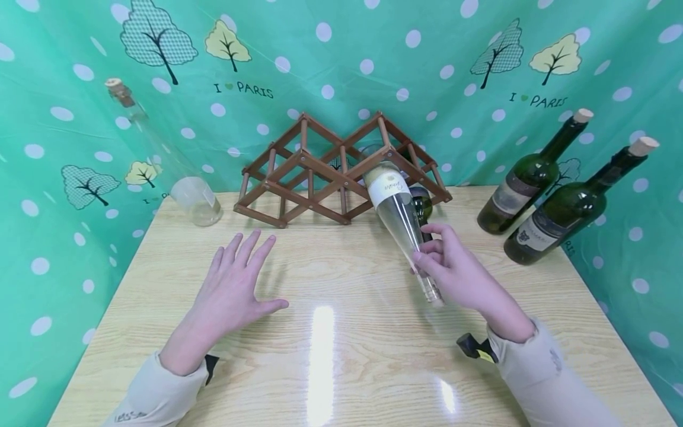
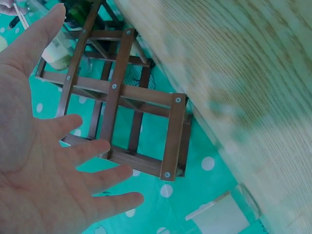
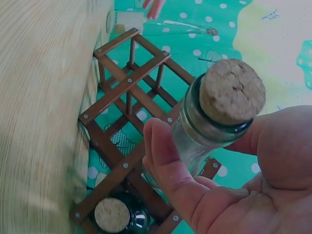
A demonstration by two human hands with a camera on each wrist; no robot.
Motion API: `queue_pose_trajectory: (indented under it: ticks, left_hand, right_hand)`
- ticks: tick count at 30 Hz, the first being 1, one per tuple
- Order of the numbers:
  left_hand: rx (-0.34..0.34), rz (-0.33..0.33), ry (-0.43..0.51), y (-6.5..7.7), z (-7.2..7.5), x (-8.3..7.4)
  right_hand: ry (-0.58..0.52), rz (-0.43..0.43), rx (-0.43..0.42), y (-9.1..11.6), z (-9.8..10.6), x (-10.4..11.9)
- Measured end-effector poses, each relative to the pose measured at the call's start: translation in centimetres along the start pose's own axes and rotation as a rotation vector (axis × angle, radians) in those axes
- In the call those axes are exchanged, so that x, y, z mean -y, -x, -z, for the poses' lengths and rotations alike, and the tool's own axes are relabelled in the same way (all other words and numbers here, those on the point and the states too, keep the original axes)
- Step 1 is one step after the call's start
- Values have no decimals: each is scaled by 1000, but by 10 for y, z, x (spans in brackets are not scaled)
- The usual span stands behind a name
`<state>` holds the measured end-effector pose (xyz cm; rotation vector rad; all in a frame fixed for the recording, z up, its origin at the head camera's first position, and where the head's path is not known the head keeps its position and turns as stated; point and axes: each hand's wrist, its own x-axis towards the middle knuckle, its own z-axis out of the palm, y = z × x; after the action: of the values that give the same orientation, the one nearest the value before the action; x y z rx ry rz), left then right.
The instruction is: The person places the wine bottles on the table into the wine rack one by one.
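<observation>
Clear glass bottle [image 1: 397, 216], base inside brown rack [image 1: 311, 206], neck in curled right hand [image 1: 456, 270]; left hand [image 1: 229, 296] spread wide, empty

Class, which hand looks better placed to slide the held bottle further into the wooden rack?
Right, most likely: the right hand grips the clear bottle by its neck, base toward the wooden rack. The left hand is spread, empty, apart from the bottle.
</observation>
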<state>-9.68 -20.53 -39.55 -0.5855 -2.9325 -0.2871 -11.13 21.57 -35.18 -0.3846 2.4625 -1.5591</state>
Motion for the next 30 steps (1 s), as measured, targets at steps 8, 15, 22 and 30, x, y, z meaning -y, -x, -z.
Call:
queue_pose_trajectory:
  ticks: [8,15,22,30]
  left_hand:
    - [-6,-2,-6,1,0,0]
    - [-12,-3,-5,1,1,1]
    - [-14,2,2,1,2,0]
    - [-14,6,2,1,2,1]
  right_hand:
    - [-26,-25,-18,-13,-6,2]
    - [-98,-58,-33,-23,-10,7]
    - [-81,-64,-57,-30,-14,13]
    - [-138,-66,-67,-42,-15,14]
